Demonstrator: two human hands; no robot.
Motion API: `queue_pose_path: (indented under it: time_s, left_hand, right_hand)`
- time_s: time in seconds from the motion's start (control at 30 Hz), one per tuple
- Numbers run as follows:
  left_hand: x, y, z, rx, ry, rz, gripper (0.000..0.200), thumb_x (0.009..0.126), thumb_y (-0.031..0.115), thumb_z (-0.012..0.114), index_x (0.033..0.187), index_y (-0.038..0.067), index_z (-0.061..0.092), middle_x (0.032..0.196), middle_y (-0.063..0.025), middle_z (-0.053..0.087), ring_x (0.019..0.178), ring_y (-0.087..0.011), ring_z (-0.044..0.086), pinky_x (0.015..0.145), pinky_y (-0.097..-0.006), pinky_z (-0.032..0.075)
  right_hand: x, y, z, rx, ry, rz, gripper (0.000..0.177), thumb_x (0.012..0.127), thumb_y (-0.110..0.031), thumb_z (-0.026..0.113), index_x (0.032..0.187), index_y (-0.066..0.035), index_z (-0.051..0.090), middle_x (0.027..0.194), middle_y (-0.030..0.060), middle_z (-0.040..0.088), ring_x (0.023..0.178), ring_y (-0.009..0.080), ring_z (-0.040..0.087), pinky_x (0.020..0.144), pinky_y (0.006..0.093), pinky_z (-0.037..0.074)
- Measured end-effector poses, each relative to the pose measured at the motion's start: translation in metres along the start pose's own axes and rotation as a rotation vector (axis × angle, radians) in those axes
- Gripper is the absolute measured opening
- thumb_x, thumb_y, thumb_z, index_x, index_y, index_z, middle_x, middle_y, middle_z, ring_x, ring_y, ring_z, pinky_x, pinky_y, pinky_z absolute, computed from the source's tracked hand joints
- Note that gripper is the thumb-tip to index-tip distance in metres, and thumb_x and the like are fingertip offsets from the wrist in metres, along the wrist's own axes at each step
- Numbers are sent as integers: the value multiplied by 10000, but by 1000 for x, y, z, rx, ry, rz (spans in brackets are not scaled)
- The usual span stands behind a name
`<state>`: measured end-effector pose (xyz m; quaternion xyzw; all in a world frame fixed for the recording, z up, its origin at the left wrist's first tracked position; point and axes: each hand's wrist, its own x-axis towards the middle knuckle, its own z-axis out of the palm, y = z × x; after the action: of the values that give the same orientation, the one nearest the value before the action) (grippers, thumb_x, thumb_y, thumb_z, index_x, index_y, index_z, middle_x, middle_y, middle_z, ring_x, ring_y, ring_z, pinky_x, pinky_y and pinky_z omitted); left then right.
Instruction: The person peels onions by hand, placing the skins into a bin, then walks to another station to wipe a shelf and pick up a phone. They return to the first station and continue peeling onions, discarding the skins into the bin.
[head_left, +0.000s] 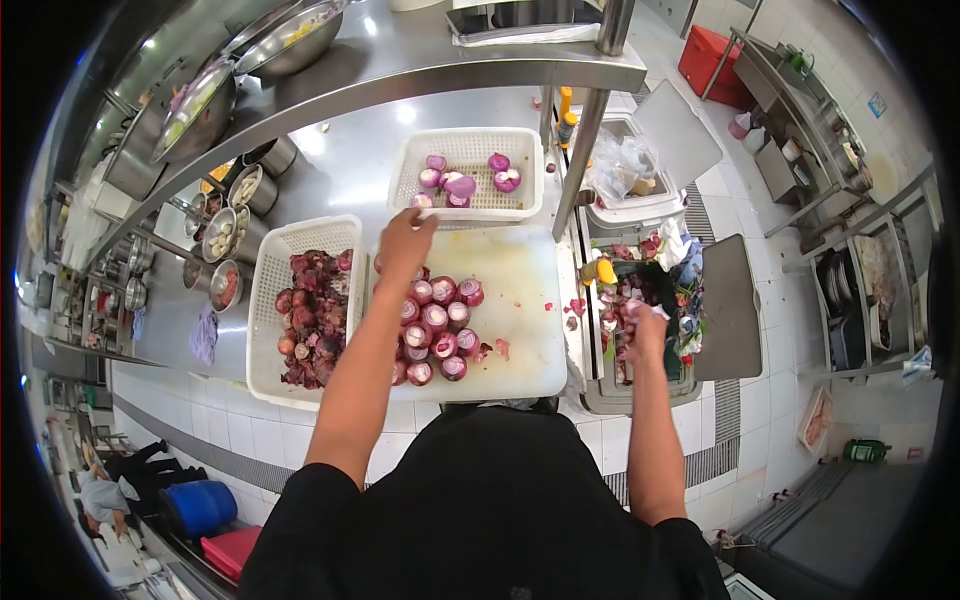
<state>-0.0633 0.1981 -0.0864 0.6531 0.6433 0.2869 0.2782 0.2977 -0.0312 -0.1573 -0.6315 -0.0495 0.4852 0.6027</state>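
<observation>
My left hand (407, 240) reaches over the near left corner of a white perforated basket (400, 170). Its fingers are loosely bent, and a peeled red onion (421, 201) lies just past the fingertips. Several more peeled purple onions (459, 187) sit in that basket. Below my left hand, many red onions with cut ends (434, 318) crowd the left half of a white cutting board (520, 300). My right hand (645, 338) is above a waste bin (615, 400), its fingers closed on a pale pinkish scrap that looks like onion peel.
A second white basket (257, 330) holds unpeeled onions and loose skins. A yellow object (600, 271) is at the bin's edge. A steel shelf post (582, 165) rises beside the far basket. Metal pots (252, 190) stand to the left, and a lidded tub (630, 205) is at the right.
</observation>
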Motion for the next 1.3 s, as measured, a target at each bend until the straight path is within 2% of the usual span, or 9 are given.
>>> queue_pose_path:
  time_s: [0.07, 0.13, 0.23, 0.3, 0.4, 0.47, 0.57, 0.7, 1.3]
  left_hand:
    - [1, -14, -10, 288, 59, 30, 492, 847, 438, 670, 1164, 61, 682, 1112, -158, 694, 1011, -339, 641, 911, -479, 477]
    - [0, -17, -13, 839, -186, -58, 473, 799, 443, 689, 1123, 99, 694, 1093, -134, 706, 1036, -339, 628, 922, -495, 443]
    - [14, -44, 0, 857, -145, -22, 489, 751, 468, 712, 1081, 108, 697, 1093, -133, 703, 1046, -339, 623, 926, -501, 430]
    - [15, -56, 5, 842, -102, -18, 490, 749, 457, 713, 1086, 102, 691, 1111, -140, 696, 1034, -347, 625, 911, -511, 444]
    - [2, -50, 3, 531, -19, 186, 490, 766, 303, 727, 1189, 72, 639, 1120, -146, 679, 997, -301, 645, 878, -467, 496]
    - [-30, -19, -1, -292, -252, 89, 560, 777, 89, 685, 1319, 53, 550, 1119, -104, 659, 957, -217, 653, 866, -376, 535]
    - [-79, 28, -9, -902, -557, -2, 669, 774, -37, 631, 1416, 57, 465, 1146, -66, 627, 938, -147, 644, 881, -313, 535]
    - [-120, 55, -13, -1248, -739, 41, 681, 814, -32, 625, 1457, 37, 412, 1285, -76, 568, 1060, -157, 623, 933, -340, 519]
    - [-151, 90, -37, -925, -591, 298, 596, 797, 16, 752, 1353, -18, 539, 1288, -82, 470, 1197, -180, 528, 1007, -311, 462]
  right_hand:
    - [32, -2, -20, -99, 67, -52, 214, 883, -225, 612, 890, -11, 612, 652, 48, 587, 482, 117, 521, 409, 255, 400]
    - [45, -9, -38, -523, 145, -110, 248, 874, -238, 630, 890, 7, 663, 671, 63, 622, 553, 145, 594, 503, 288, 476]
    - [52, -24, -58, -1053, 190, -237, 267, 866, -249, 652, 916, 5, 719, 712, 59, 660, 619, 152, 621, 594, 306, 498]
    - [27, -29, -44, -936, 214, -391, 266, 866, -248, 653, 941, -6, 732, 729, 59, 678, 657, 146, 631, 633, 301, 499]
    - [-27, -42, 0, -650, 56, -503, 200, 872, -170, 657, 941, 2, 732, 742, 42, 693, 710, 115, 620, 669, 269, 484]
    - [-42, -24, 25, -554, -123, -617, 122, 865, -68, 656, 931, 12, 721, 813, 49, 692, 690, 102, 594, 669, 260, 481]
    - [-90, -35, 78, -667, -412, -664, 225, 853, -37, 683, 1074, 9, 683, 990, 58, 678, 809, 104, 641, 758, 252, 520]
    - [-136, -64, 128, -684, -568, -805, 341, 839, -79, 679, 1174, -24, 651, 1054, 119, 679, 838, 194, 688, 740, 310, 537]
    - [-160, -79, 137, -716, -631, -916, 376, 786, -60, 729, 1153, -18, 656, 1050, 124, 708, 906, 209, 724, 800, 319, 556]
